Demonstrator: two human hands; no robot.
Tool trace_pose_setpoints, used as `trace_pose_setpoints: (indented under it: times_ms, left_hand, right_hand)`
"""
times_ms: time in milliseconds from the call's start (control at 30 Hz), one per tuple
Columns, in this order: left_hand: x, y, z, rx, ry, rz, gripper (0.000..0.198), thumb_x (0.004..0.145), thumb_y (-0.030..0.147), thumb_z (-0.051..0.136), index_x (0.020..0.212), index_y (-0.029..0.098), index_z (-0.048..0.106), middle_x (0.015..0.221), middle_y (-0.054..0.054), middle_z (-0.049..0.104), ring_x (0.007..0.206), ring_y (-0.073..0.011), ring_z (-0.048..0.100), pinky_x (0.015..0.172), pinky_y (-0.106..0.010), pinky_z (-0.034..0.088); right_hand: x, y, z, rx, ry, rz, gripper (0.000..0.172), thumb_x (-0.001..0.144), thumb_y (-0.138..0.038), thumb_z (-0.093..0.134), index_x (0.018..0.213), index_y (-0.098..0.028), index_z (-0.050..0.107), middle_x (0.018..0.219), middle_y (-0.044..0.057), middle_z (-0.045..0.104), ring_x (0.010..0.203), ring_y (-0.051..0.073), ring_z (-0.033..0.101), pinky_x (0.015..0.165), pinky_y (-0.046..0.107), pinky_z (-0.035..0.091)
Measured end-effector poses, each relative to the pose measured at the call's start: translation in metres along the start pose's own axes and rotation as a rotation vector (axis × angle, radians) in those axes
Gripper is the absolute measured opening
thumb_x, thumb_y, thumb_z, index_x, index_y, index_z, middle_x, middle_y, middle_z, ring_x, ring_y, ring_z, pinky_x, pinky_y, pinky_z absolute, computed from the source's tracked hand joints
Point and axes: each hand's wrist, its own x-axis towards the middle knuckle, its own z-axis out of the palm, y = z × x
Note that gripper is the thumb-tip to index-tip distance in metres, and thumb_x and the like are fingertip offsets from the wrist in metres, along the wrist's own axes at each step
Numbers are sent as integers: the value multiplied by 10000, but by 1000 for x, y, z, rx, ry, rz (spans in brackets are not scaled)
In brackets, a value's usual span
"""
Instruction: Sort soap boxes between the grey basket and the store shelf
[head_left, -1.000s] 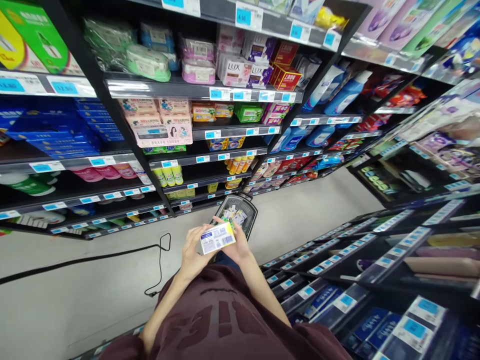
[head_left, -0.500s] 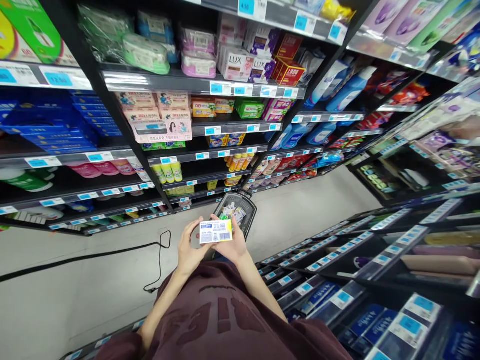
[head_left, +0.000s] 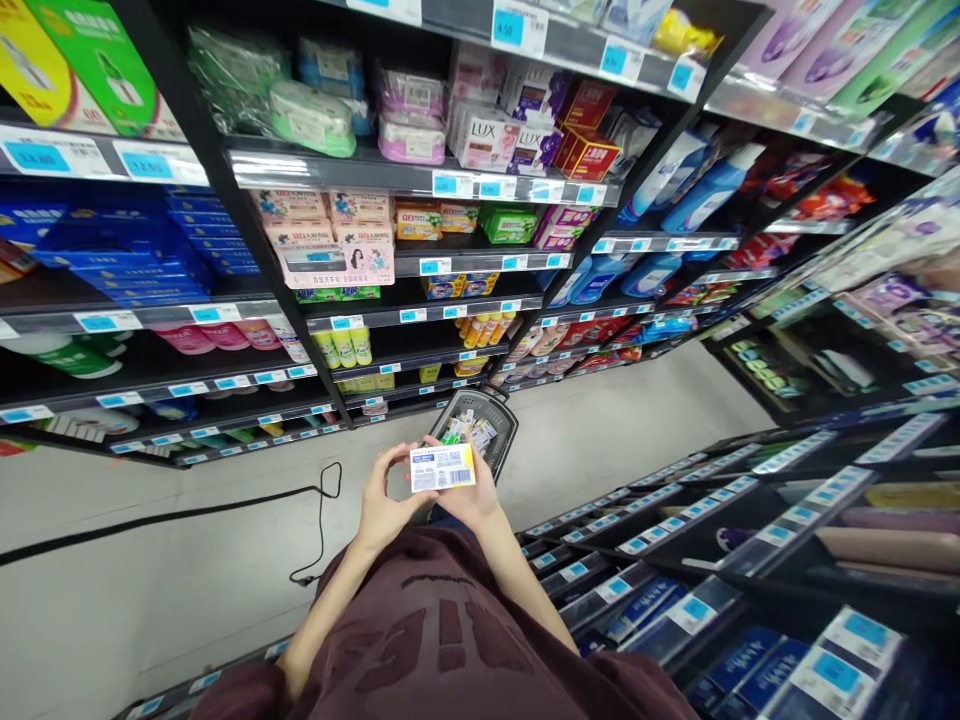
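A white box with blue print, a barcode and a yellow right end (head_left: 442,468) is held between both hands in front of my body, its printed side facing up at me. My left hand (head_left: 381,500) grips its left end, thumb below and fingers curled behind. On the right end my right hand (head_left: 484,495) closes round it, palm partly beneath. Beyond the box, a dark shopping basket (head_left: 506,425) stands on the floor with several small white and green packages (head_left: 469,428) in it. The hands hide the basket's near part.
Shelves ahead carry boxed soaps (head_left: 486,138), pink soap packs (head_left: 337,240), yellow bottles (head_left: 343,347) and blue detergent bottles (head_left: 712,190). A black cable (head_left: 187,510) runs across the pale floor (head_left: 225,590) at left. Another shelf unit with price tags (head_left: 694,608) stands close on my right.
The view has shifted slightly, so the shelves and basket sit a little further right. Both hands still hold the box in nearly the same pose.
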Motion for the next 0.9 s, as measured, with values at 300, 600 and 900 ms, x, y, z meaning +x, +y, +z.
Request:
trace_pose_setpoints:
  times_ms: [300, 600, 900]
  left_hand:
    - [0, -1, 0, 40, 9, -3, 725, 681, 366, 892, 1309, 265, 546, 1302, -110, 647, 1106, -270, 646, 1021, -486, 506]
    - [2, 3, -1, 50, 3, 20, 681, 696, 374, 880, 1285, 252, 561, 1289, -112, 633, 1094, -262, 643, 999, -478, 523]
    - [2, 0, -1, 54, -1, 11, 660, 702, 386, 872, 1272, 245, 572, 1284, -118, 626, 1141, -279, 636, 1002, -479, 530]
  right_hand:
    - [1, 1, -1, 14, 15, 20, 625, 975, -593, 357, 1365, -140, 537, 1244, 156, 693, 1099, 313, 659, 872, 448, 515]
    - [0, 0, 2, 19, 22, 12, 605, 976, -582, 369, 1344, -139, 554, 1213, 152, 707, 1085, 308, 665, 890, 449, 509]
    - [2, 0, 0, 34, 44, 34, 628, 982, -596, 360, 1360, -127, 538, 1217, 167, 704, 1059, 300, 670, 722, 353, 499]
